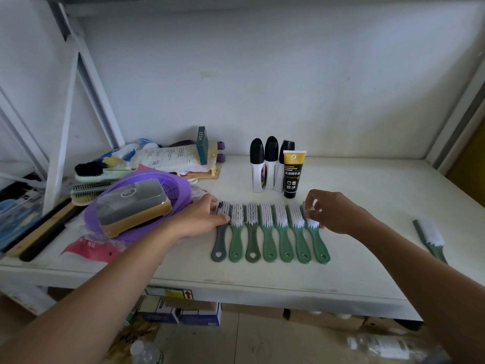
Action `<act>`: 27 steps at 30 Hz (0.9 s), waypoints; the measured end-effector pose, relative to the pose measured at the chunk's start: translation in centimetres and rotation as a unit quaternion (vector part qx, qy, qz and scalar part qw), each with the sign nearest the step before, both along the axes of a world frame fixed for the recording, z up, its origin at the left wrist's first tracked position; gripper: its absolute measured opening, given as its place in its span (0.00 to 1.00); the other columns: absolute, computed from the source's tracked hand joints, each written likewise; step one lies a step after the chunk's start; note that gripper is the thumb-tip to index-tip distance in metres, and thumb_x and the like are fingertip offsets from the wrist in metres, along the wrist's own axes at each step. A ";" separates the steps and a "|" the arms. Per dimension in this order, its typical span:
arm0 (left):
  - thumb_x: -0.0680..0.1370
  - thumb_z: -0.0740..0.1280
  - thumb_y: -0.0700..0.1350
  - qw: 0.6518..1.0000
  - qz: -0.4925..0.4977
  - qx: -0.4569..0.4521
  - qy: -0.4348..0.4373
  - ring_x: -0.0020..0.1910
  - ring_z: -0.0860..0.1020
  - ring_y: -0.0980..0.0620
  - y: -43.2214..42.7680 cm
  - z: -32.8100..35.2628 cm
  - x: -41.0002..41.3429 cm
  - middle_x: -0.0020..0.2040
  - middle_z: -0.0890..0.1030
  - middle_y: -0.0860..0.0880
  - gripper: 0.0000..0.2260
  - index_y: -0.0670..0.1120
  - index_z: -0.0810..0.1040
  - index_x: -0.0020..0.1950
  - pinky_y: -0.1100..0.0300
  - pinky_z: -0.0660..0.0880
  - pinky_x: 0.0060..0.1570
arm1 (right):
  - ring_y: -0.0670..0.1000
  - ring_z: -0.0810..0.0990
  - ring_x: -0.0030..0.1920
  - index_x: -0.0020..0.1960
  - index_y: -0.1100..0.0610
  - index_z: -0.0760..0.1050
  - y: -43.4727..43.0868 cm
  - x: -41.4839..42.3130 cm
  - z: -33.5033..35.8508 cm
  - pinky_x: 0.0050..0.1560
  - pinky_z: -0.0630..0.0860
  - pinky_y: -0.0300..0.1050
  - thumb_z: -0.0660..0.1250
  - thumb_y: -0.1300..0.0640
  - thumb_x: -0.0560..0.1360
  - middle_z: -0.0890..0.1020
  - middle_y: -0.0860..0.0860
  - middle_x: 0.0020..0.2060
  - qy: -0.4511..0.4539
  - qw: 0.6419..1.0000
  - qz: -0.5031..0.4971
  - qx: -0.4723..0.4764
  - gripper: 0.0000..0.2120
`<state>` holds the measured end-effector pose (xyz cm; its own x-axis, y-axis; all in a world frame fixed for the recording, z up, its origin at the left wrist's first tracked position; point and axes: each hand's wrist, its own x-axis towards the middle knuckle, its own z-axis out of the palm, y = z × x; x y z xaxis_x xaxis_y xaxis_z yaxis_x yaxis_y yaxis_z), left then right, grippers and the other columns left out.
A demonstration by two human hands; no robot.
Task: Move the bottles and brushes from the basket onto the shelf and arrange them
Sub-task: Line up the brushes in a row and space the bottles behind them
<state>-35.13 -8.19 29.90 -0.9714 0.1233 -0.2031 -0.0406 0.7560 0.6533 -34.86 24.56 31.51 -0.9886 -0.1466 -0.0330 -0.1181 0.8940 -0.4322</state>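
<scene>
Laid side by side on the shelf (pixel 367 264), toward its front edge: a row of brushes (pixel 270 227), bristles up, heads level, handles pointing at the edge. Bracketed from both ends, likely to close the gaps and square the line. Left hand (pixel 202 216), fingers fairly straight, pressed against the outer side of the grey brush (pixel 220 240) at the left end. Right hand (pixel 333 211), fingers curled, pinching the bristled head of the rightmost green brush (pixel 319 243). Behind the row, short of the wall: three black-capped bottles (pixel 270 164) standing tight together, with a black and yellow tube (pixel 292 177) upright just in front. Tall things kept at the back, probably to stay clear of reaching arms. Off to the right, well apart from the row and slanted: one stray brush (pixel 430 239), not yet lined up and judged the next to fetch. Purple basket (pixel 168 185) just left of the left hand, tipped, a lidded box (pixel 133 203) resting on it, hemmed in by loose clutter; whatever remains inside, impossible to tell. No spare room on that side, so any growth of the row best taken rightward over bare shelf. Handle ends near the front edge but not over it; better to slide than lift, pushing sideways and never toward the drop.
</scene>
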 end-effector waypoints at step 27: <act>0.77 0.69 0.57 0.999 -0.039 -0.006 -0.021 0.66 0.74 0.51 0.0 0.5 0.9 0.71 0.72 0.52 0.33 0.50 0.60 0.78 0.48 0.70 0.70 | 0.54 0.82 0.37 0.72 0.60 0.66 16.1 3.3 1.7 0.39 0.78 0.46 0.73 0.56 0.75 0.85 0.57 0.38 -0.142 0.953 -0.245 0.108 0.29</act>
<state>-34.26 -8.15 30.42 -0.9497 0.1956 -0.2446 -0.0076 0.7662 0.6425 -31.52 40.64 33.19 -0.8830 0.3714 -0.2871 0.4313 0.8833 -0.1837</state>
